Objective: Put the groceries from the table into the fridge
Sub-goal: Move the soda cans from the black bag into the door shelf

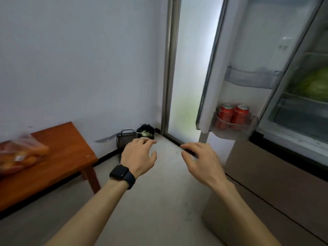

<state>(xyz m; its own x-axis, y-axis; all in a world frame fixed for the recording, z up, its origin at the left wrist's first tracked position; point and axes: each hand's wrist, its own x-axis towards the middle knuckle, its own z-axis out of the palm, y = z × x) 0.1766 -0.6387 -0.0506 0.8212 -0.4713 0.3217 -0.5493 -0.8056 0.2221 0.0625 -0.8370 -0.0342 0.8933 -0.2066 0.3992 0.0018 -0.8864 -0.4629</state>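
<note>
A clear plastic bag of orange fruit (19, 155) lies blurred on the brown wooden table (63, 153) at the left edge. The fridge stands at the right with its left door (236, 64) swung open. Two red cans (233, 115) sit in the door's bottom bin. A green cabbage (314, 84) rests on a shelf inside. My left hand (139, 156), with a black watch on the wrist and a ring, hovers over the floor with fingers apart and holds nothing. My right hand (200, 160) hovers beside it, also empty with fingers spread.
A small black wire basket (126, 138) and a dark bin holding scraps (145, 133) stand on the floor by the wall corner. A frosted glass door (191, 68) is behind the fridge door. The closed lower fridge drawers (284, 183) are at the right.
</note>
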